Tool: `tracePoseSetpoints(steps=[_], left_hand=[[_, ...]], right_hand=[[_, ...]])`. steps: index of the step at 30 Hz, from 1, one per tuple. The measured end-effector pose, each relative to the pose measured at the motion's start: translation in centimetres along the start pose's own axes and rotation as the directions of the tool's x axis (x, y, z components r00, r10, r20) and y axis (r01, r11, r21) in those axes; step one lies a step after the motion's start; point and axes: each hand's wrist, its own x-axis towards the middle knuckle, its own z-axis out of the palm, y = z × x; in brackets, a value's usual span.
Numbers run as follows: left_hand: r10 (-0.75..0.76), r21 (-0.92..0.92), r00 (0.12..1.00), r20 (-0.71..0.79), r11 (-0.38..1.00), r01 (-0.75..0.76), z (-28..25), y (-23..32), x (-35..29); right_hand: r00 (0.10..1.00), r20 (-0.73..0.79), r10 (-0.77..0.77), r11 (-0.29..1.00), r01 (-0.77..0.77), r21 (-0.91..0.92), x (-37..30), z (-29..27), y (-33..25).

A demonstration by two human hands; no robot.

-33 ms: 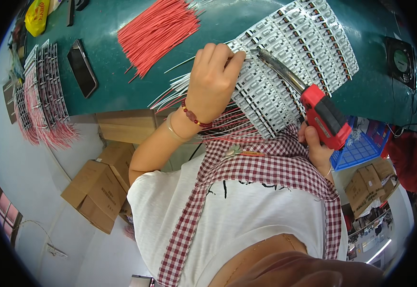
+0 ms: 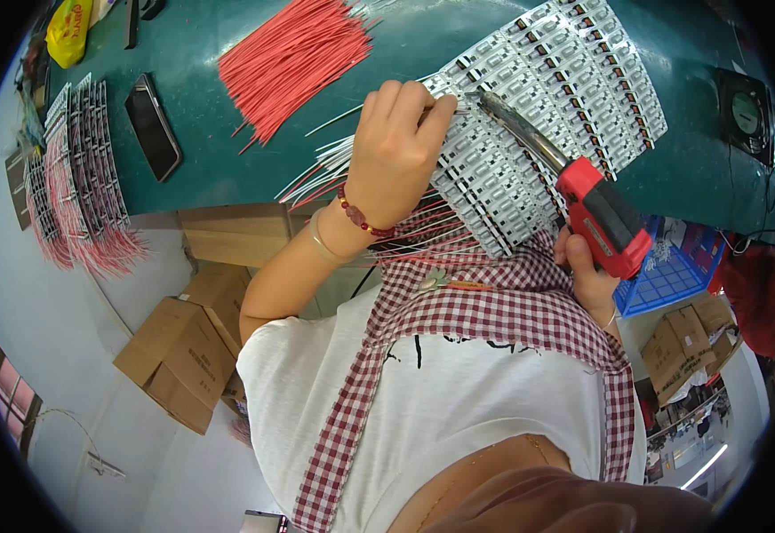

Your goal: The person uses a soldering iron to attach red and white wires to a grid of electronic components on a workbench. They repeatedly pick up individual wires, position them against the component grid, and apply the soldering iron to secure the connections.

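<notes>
My left hand (image 2: 396, 147) is closed in a pinch over the left edge of a panel of small white circuit boards (image 2: 539, 115). A thin wire (image 2: 334, 121) runs behind that hand to its fingertips. My right hand (image 2: 590, 280) is wrapped round the handle of a red and black soldering gun (image 2: 605, 218), fingers partly hidden. The soldering gun's dark tip points left at the board, just right of my left fingertips. White and red wires (image 2: 321, 173) fan out to the left from under my left hand, and more hang off the panel's lower left edge.
A bundle of red wires (image 2: 294, 62) lies on the green table (image 2: 192, 53), with a phone (image 2: 153, 129) to its left. Wired panels (image 2: 81, 160) overhang the left edge. At right are a black square device (image 2: 745, 114) and a blue basket (image 2: 672, 280). Cardboard boxes (image 2: 179, 355) stand below.
</notes>
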Motion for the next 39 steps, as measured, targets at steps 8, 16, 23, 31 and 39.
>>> tracePoseSetpoints(steps=[8, 16, 23, 31, 39], left_hand=[[-0.002, 0.017, 1.0, 0.03, 1.0, 0.002, -0.1, -0.1, 0.1], [0.031, 0.098, 0.998, 0.055, 0.995, -0.037, -0.1, -0.1, 0.3], [0.098, 0.075, 0.995, -0.007, 0.992, -0.097, -0.3, 0.0, 0.0], [0.059, 0.019, 0.997, 0.049, 0.998, -0.06, 0.3, 1.0, -0.4], [0.073, 0.02, 0.997, 0.039, 0.997, -0.074, 0.5, 0.9, -0.4]], right_hand=[[1.0, -0.02, -0.02, 0.998, 0.019, -0.055, -0.2, -0.2, 0.2], [0.999, -0.046, -0.003, 0.999, 0.005, 0.052, -0.4, -0.1, -0.3], [0.998, -0.046, 0.035, 0.988, -0.028, 0.15, -0.9, -0.3, -0.1], [0.999, -0.024, 0.046, 0.994, -0.043, 0.096, -1.5, -0.5, 0.7], [0.998, 0.046, -0.034, 0.994, 0.038, -0.099, -1.9, -1.0, 2.8]])
